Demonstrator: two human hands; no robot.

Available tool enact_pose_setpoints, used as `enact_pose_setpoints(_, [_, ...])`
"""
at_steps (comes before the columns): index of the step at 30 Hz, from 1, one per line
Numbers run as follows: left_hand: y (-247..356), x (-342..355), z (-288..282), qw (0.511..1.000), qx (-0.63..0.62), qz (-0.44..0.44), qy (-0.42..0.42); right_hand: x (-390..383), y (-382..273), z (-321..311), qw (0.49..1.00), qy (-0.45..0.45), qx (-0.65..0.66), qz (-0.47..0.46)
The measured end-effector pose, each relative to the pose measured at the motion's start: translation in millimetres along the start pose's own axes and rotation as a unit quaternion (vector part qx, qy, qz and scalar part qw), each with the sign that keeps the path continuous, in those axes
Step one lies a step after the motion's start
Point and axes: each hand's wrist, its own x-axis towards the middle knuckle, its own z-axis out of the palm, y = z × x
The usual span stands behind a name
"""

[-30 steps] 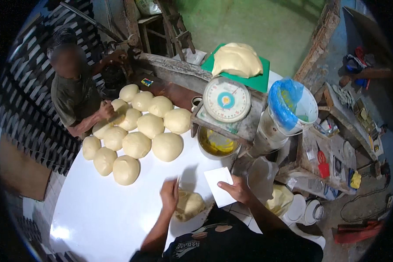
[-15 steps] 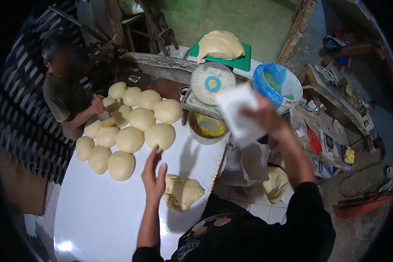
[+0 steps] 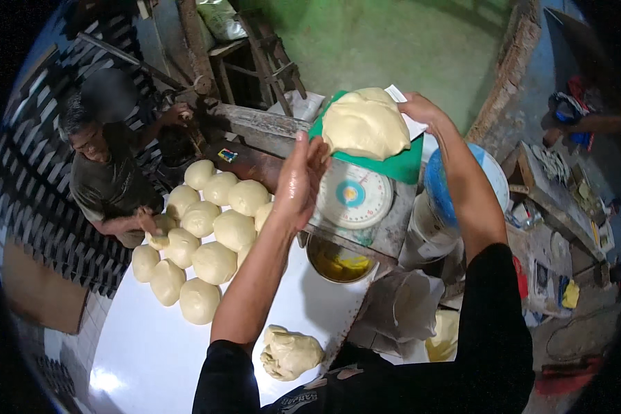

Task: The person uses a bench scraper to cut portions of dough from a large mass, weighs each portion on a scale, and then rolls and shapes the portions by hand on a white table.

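Note:
A large lump of pale yellow dough (image 3: pixel 366 124) rests on the green tray (image 3: pixel 393 167) of a dial scale (image 3: pixel 354 196). My right hand (image 3: pixel 424 114) grips a white flat scraper (image 3: pixel 414 127) at the dough's right side, partly hidden behind it. On the left side of the lump, my left hand (image 3: pixel 298 181) is open with its fingers extended, at or very near the dough. Smooth dough balls (image 3: pixel 200 219) stand in rows on the white table (image 3: pixel 145 352). A smaller, rough dough piece (image 3: pixel 291 353) lies near my body.
Across the table a co-worker (image 3: pixel 114 165) holds a brush at the dough balls. A metal bowl (image 3: pixel 339 265) with yellow contents sits below the scale. Right of the scale stands a bucket (image 3: pixel 491 169) with a blue bag. A cluttered wooden bench (image 3: pixel 552 200) is farther right.
Both hands have moved forward to the dough on the scale, the right one carrying the scraper there. My left hand has left the space above the rough dough piece.

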Motion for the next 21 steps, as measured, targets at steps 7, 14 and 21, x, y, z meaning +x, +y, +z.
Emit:
enact_pose_setpoints(7, [5,-28,-16,0.972,-0.232,0.017,0.013,-67,-86,121,0.946,-0.151,0.191,-0.214])
enact_pose_setpoints(14, [6,-286,-109,0.954,-0.117,0.092,0.259,-213,2,260,0.961,-0.173,0.070,-0.203])
enact_pose_setpoints(21, [-143,-685,-233,0.603,0.272,-0.114,0.741,-279,241,445,0.952,-0.287,-0.109,-0.007])
